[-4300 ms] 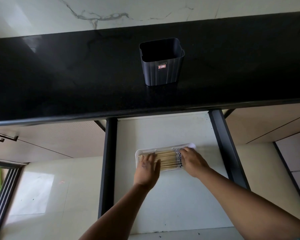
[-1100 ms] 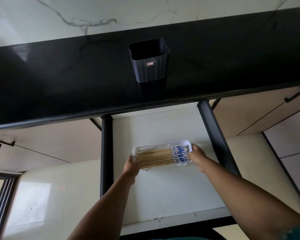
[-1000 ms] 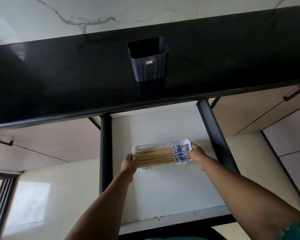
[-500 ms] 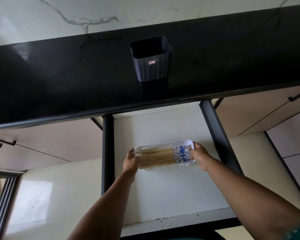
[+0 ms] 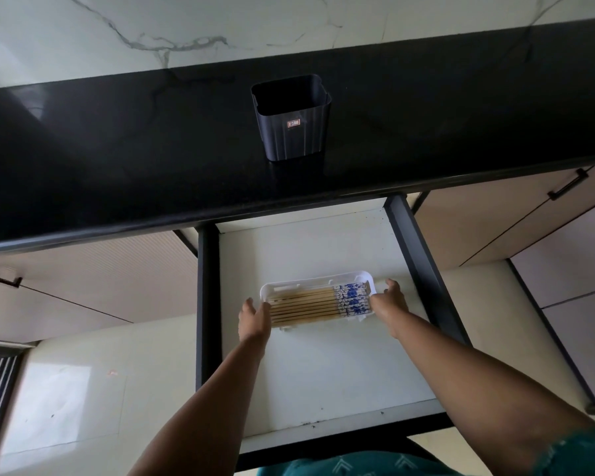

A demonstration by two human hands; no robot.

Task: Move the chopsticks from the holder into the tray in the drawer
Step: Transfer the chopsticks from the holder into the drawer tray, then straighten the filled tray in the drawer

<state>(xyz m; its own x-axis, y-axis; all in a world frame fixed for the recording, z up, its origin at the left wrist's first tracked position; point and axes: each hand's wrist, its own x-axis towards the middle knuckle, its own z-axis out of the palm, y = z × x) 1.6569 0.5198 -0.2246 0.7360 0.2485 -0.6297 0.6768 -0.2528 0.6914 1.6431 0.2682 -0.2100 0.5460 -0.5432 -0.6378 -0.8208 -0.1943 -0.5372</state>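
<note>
Lying side by side in the white tray (image 5: 318, 281), the chopsticks (image 5: 318, 305) point their bare wooden tips toward the person's left and their blue-and-white patterned ends toward the right. That tray sits on the pale floor of the open drawer (image 5: 327, 372), roughly midway between its dark side rails and nearer the back than the front edge. At the tray's left end the left hand (image 5: 254, 319) has its fingers spread and loosely curved, touching the rim there without closing around it. At the opposite end the right hand (image 5: 389, 301) is likewise open, fingers extended against the tray's right edge; whether either grip truly pinches the rim cannot be told from this angle. Up on the glossy black desk (image 5: 117, 149) the dark ribbed chopstick holder (image 5: 293, 132) stands upright and apart from the drawer, a small label on its front face, its interior showing only dark walls.
</note>
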